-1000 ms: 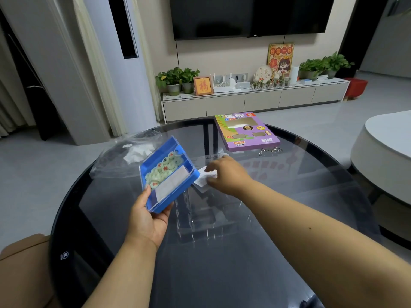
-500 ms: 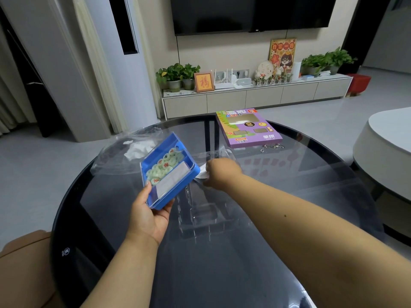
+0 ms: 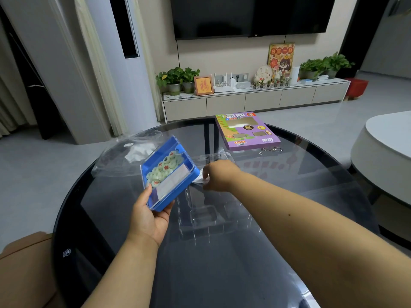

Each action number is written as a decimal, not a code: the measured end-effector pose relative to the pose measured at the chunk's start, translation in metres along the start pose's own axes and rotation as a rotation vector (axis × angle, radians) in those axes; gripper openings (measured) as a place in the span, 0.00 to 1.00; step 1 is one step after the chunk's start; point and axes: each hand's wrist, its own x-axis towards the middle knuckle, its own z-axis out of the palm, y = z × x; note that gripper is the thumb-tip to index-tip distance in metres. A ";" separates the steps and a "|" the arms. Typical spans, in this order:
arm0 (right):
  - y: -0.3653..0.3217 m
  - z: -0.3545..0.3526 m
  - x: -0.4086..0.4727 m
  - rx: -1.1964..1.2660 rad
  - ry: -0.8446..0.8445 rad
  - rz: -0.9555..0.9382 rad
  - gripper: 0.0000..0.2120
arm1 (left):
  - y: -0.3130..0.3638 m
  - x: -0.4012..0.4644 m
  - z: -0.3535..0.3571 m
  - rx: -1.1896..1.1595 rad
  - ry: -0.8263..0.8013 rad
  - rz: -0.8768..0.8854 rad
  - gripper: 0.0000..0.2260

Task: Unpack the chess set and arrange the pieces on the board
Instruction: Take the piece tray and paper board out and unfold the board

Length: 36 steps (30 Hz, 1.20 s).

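My left hand (image 3: 149, 216) grips a blue plastic case (image 3: 169, 174) from below and holds it tilted above the round dark glass table (image 3: 222, 263). Inside the case lie several pale green round chess pieces (image 3: 163, 167) with red marks, next to a white folded sheet (image 3: 172, 183) under a clear lid. Just right of the case, my right hand (image 3: 219, 175) pinches a small white paper (image 3: 198, 179) down at the table surface. The purple chess set box (image 3: 246, 131) lies flat at the table's far side.
A clear plastic bag (image 3: 129, 154) with white paper in it lies at the far left of the table. A clear plastic insert tray (image 3: 204, 214) sits in the middle. Small metal rings (image 3: 270, 150) lie before the purple box. A white round table (image 3: 387, 156) stands to the right.
My right hand has stayed on the white paper beside the case and shifted slightly. The blue case remains held in my left hand at about the same tilt.
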 end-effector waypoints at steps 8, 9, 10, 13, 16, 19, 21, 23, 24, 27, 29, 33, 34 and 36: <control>0.012 -0.003 0.002 0.132 -0.039 -0.022 0.12 | 0.001 -0.001 0.001 -0.011 -0.006 -0.001 0.12; 0.015 -0.001 0.003 0.153 -0.021 -0.014 0.09 | 0.001 -0.001 0.001 -0.008 -0.007 0.000 0.12; 0.018 0.000 0.004 0.168 -0.003 -0.008 0.07 | 0.001 -0.001 0.001 -0.005 -0.009 0.001 0.12; 0.025 0.005 0.004 0.230 0.061 0.002 0.06 | 0.001 -0.001 0.001 0.004 -0.011 -0.003 0.11; 0.029 0.004 0.001 0.268 0.177 0.012 0.10 | 0.001 -0.001 0.001 0.008 -0.012 -0.003 0.09; 0.043 -0.006 -0.006 0.262 0.409 0.067 0.12 | 0.001 0.000 0.000 0.014 -0.014 0.006 0.09; 0.061 -0.014 -0.014 0.193 0.648 0.097 0.11 | 0.001 0.000 0.000 0.019 -0.013 0.011 0.09; 0.084 -0.017 -0.021 0.235 0.799 0.108 0.12 | 0.000 0.000 0.001 0.017 -0.013 0.014 0.09; 0.096 -0.014 -0.023 0.253 0.800 0.131 0.13 | 0.000 0.000 0.001 0.013 -0.015 0.013 0.09; 0.127 0.005 -0.029 0.180 0.655 0.228 0.17 | 0.000 0.000 0.001 0.006 -0.024 0.015 0.09; 0.139 0.024 -0.031 0.142 0.509 0.272 0.19 | -0.001 0.001 0.001 0.009 -0.029 0.021 0.09; 0.144 0.051 -0.029 0.276 0.255 0.314 0.25 | -0.001 0.001 0.001 0.014 -0.033 0.030 0.09; 0.144 0.053 -0.027 0.292 0.237 0.315 0.26 | -0.002 0.002 0.001 0.014 -0.034 0.029 0.09; 0.143 0.053 -0.024 0.204 0.239 0.285 0.23 | -0.002 0.002 0.000 0.014 -0.035 0.028 0.09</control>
